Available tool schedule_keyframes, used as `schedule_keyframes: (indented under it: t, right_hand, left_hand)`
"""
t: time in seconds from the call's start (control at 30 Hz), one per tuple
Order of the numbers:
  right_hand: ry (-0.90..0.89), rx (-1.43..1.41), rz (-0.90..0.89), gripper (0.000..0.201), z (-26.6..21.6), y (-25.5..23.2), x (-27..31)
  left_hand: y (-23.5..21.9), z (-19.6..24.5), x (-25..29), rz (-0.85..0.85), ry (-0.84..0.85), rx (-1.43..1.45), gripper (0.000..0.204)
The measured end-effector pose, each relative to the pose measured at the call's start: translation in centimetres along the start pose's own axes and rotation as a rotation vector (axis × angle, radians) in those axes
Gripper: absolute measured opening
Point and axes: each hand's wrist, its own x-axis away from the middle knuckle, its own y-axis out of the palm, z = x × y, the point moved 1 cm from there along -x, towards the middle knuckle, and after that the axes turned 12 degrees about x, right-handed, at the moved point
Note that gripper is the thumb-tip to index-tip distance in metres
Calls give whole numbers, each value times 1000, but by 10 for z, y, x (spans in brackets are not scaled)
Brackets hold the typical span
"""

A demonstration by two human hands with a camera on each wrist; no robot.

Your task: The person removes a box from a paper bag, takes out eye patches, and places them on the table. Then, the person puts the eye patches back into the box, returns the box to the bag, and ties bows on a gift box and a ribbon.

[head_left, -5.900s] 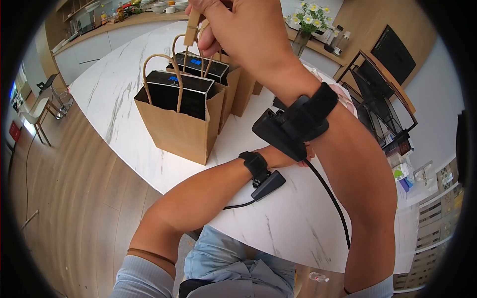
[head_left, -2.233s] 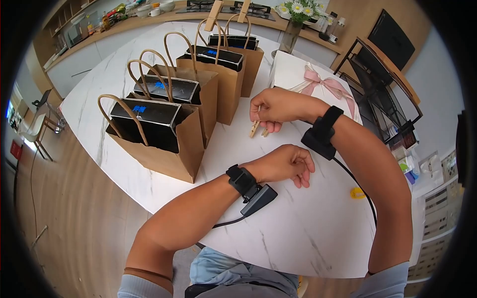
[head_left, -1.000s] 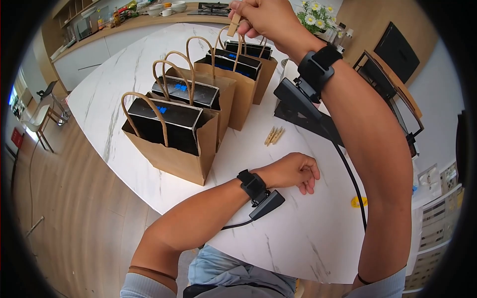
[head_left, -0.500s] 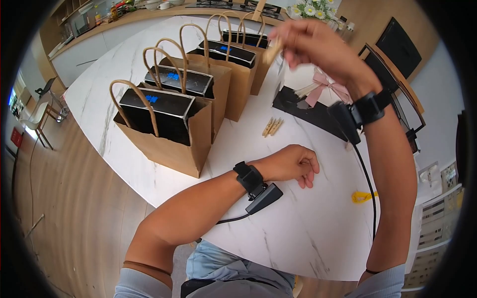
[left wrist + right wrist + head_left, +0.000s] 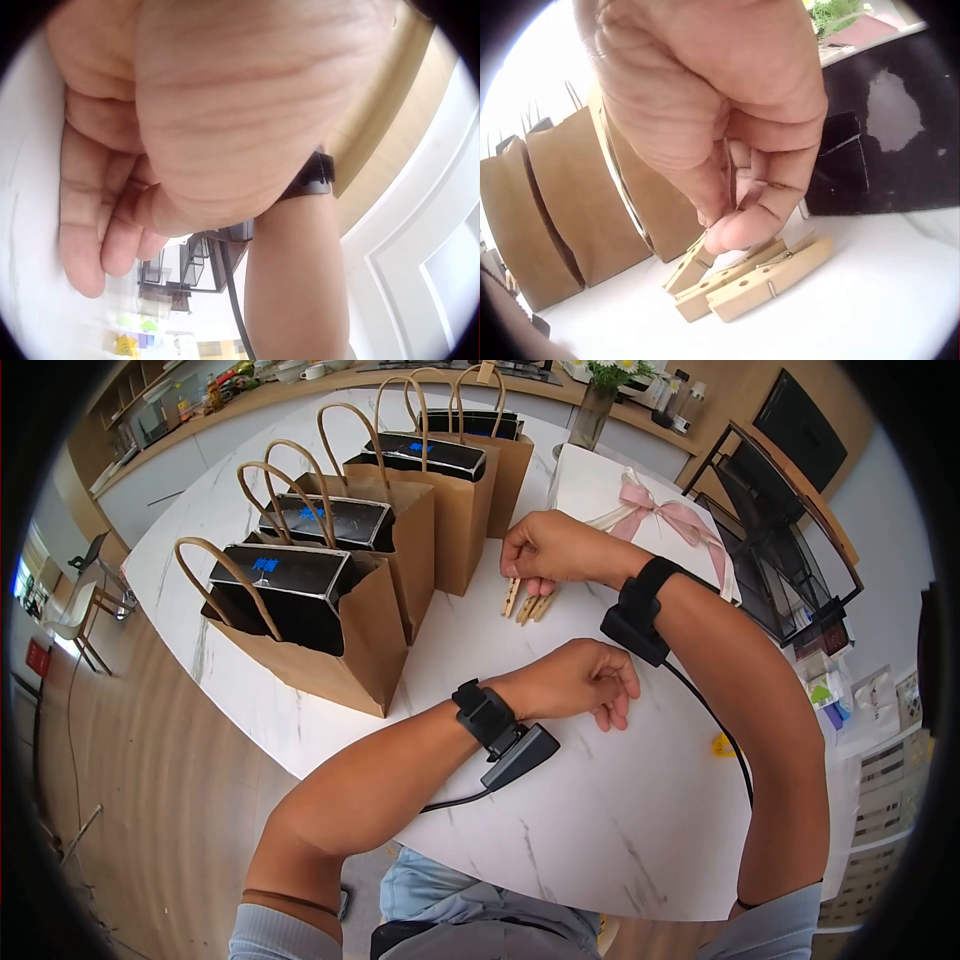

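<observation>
My right hand (image 5: 560,548) pinches a wooden clothespin (image 5: 690,268) between thumb and fingers, low over the white marbled table. Two more wooden clothespins (image 5: 756,289) lie side by side right next to it, under the fingertips. Closer to me, my left hand (image 5: 580,678) rests on the table with its fingers loosely curled, holding nothing. To the left stand several brown paper bags (image 5: 345,660) in a slanting row, each with twisted handles and a black box inside. One clothespin (image 5: 486,371) sits upright on a handle of the farthest bag.
Behind my right hand is a white box (image 5: 590,485) with a pink ribbon (image 5: 655,510); its side looks black in the right wrist view. A glass vase (image 5: 590,418) of daisies stands beyond it. A small yellow item (image 5: 722,745) lies at the right beside the wrist camera's cable.
My right hand took a clothespin off the second-farthest bag's handles, then came down with it to the two on the table. My left hand has stayed nearly still.
</observation>
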Motion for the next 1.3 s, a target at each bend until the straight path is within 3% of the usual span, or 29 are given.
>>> schedule_keyframes:
  t: [0.13, 0.2, 0.3, 0.4, 0.5, 0.6, 0.73, 0.83, 0.93, 1.0, 1.23, 1.3]
  right_hand:
    - [-108, 167, 63, 10, -3, -4, 4]
    - [-84, 66, 286, 10, -20, -22, 17]
    - [-141, 129, 662, 15, -37, -61, 20]
    - [-161, 88, 897, 22, -41, -101, 2]
    - [-59, 45, 916, 35, -79, -126, -7]
    - [-23, 157, 781, 34, -86, -147, -26]
    - [-5, 102, 802, 34, -91, -147, -38]
    - [-51, 77, 841, 33, -92, -140, -34]
    - [-204, 73, 894, 31, -89, -137, -33]
    - [-270, -86, 855, 29, -87, -137, -39]
    - [-329, -93, 890, 26, -96, -131, -21]
    - [-285, -91, 1019, 29, -83, -141, -16]
  left_hand:
    - [0, -2, -1, 3, 16, 37, 23]
    - [0, -3, 0, 6, 11, 32, 24]
    - [0, -2, -1, 11, 3, 24, 24]
    - [1, -2, -1, 22, 1, 30, 24]
    - [2, 0, 2, 32, 2, 37, 23]
    - [1, 1, 1, 29, 6, 25, 22]
    - [1, -1, 1, 30, 13, 35, 22]
    - [2, 1, 1, 35, 18, 31, 23]
    - [3, 0, 1, 40, 13, 25, 23]
    - [2, 1, 1, 41, 13, 21, 23]
    - [3, 1, 1, 43, 18, 13, 23]
    - [2, 0, 2, 39, 22, 16, 23]
